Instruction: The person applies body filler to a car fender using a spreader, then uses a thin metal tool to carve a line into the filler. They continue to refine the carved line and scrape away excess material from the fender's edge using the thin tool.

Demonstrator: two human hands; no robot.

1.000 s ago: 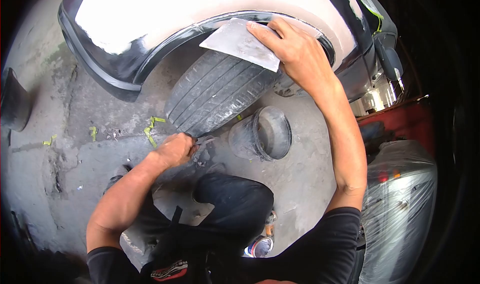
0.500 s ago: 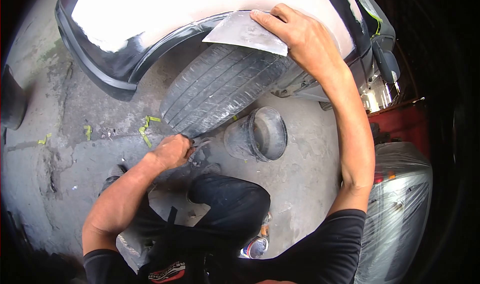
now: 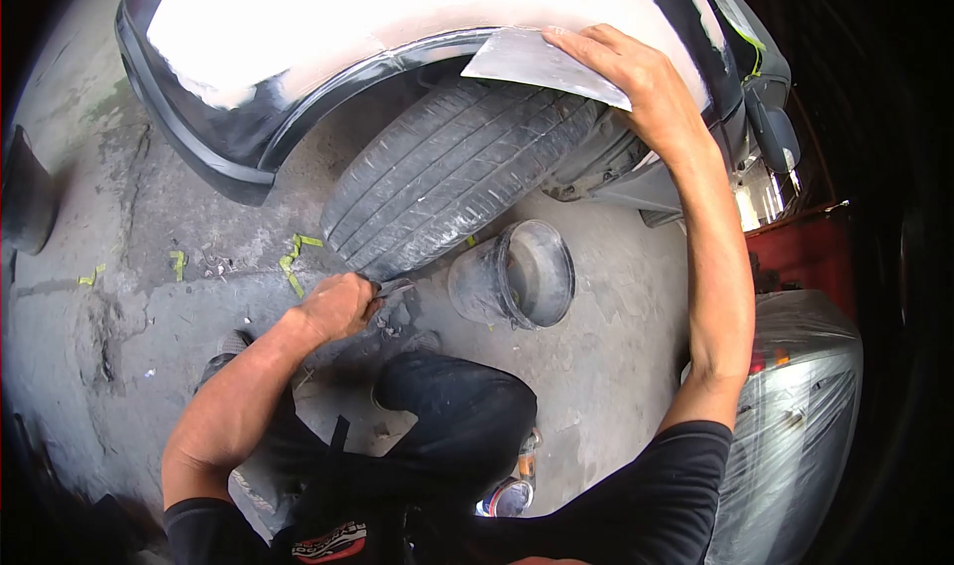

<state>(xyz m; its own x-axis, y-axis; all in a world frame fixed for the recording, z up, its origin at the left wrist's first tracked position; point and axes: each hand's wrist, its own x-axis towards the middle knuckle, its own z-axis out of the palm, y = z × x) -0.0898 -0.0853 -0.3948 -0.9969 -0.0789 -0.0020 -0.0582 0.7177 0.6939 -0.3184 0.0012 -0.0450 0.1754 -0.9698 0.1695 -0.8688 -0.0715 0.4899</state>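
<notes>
My right hand [image 3: 641,78] presses a wide grey spreader blade [image 3: 532,60] against the edge of the car's wheel arch [image 3: 397,53], just above the tyre [image 3: 457,172]. The fender [image 3: 328,8] above it is pale with filler and glare. My left hand [image 3: 338,307] is low, near the bottom of the tyre, closed around a small metal tool [image 3: 396,288] whose tip pokes out to the right. I am crouched, with my dark-trousered knee [image 3: 462,406] below the hands.
A dusty plastic bucket [image 3: 517,272] lies tipped on the concrete floor [image 3: 149,297] beside the tyre. Green tape scraps [image 3: 293,257] litter the floor. A small can [image 3: 512,495] sits by my leg. A plastic-wrapped object [image 3: 795,416] stands at right.
My right hand has slid the spreader to the right along the wheel arch edge. My left hand has stayed near the tyre's base, still gripping its tool.
</notes>
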